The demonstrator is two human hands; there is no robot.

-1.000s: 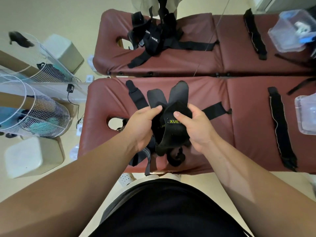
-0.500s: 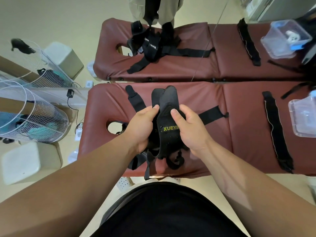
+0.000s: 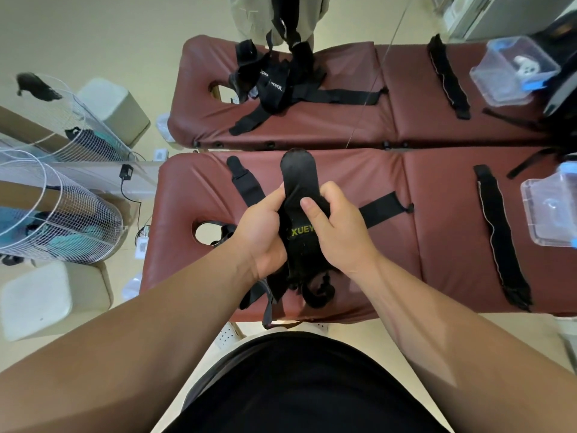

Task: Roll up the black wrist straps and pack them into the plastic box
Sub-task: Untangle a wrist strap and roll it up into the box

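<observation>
A black wrist strap (image 3: 298, 195) with yellow lettering stands folded between both hands above the near maroon bench (image 3: 406, 214). My left hand (image 3: 265, 235) grips its left side, thumb on top. My right hand (image 3: 337, 232) holds its right side, thumb pressed on the front. Its loose ends hang below my palms. A long flat strap (image 3: 499, 239) lies to the right. A clear plastic box (image 3: 549, 214) sits at the right edge, partly cut off.
The far bench (image 3: 343, 120) carries a tangle of black straps (image 3: 274, 85), one flat strap (image 3: 448, 76) and a second clear box (image 3: 512, 70). A person stands behind it. White wire baskets (image 3: 59, 207) and pale stools (image 3: 34, 298) are on the left.
The two raised ends of the strap have come together into one flat folded tab. Both hands have closed in around it, thumbs nearer each other.
</observation>
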